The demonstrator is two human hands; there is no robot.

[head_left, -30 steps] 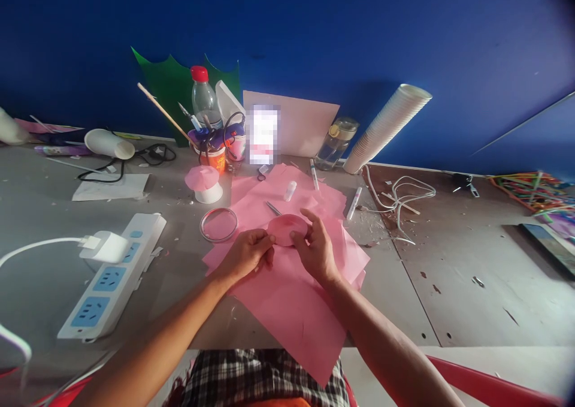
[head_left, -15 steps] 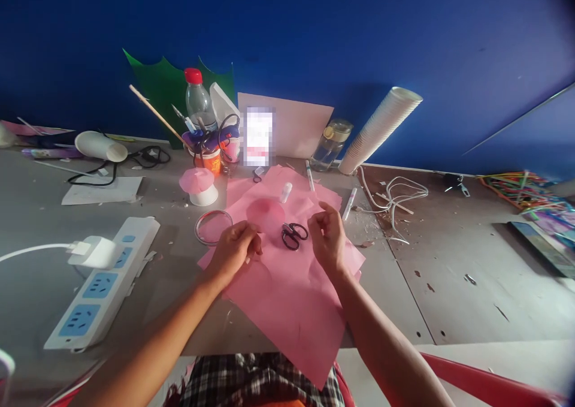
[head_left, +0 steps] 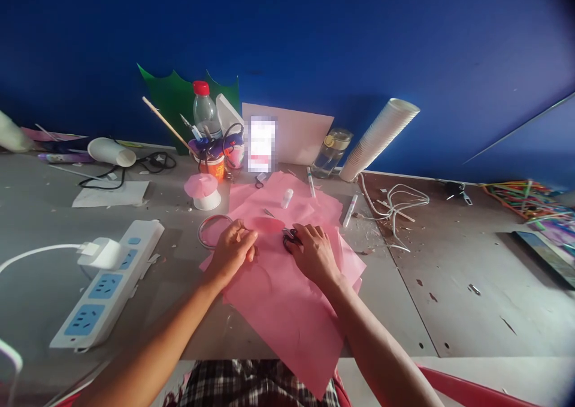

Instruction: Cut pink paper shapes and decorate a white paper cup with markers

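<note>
My left hand [head_left: 234,248] is closed in a pinch at the left edge of a round pink paper piece [head_left: 268,225], which tilts above the other sheets. My right hand [head_left: 317,252] has its fingers and thumb on the black handles of small scissors [head_left: 287,240]; its palm hides part of them. Beneath both hands lie overlapping sheets of pink paper [head_left: 287,311], one corner hanging over the table's front edge. A round ring-shaped thing [head_left: 202,234] lies just left of my left hand. Behind it a white paper cup [head_left: 207,201] stands upside down with a pink paper cap [head_left: 200,185].
A white power strip [head_left: 105,287] with a plugged-in charger lies at the left. Along the blue wall stand a red-capped bottle [head_left: 205,110], a water bottle [head_left: 332,152] and a leaning stack of paper cups [head_left: 381,137]. A white cable [head_left: 395,200] and markers [head_left: 350,210] lie at the right.
My right hand has moved left and down onto the scissors, which lay untouched on the paper. The round paper piece tilts more. My left hand stays nearly in place.
</note>
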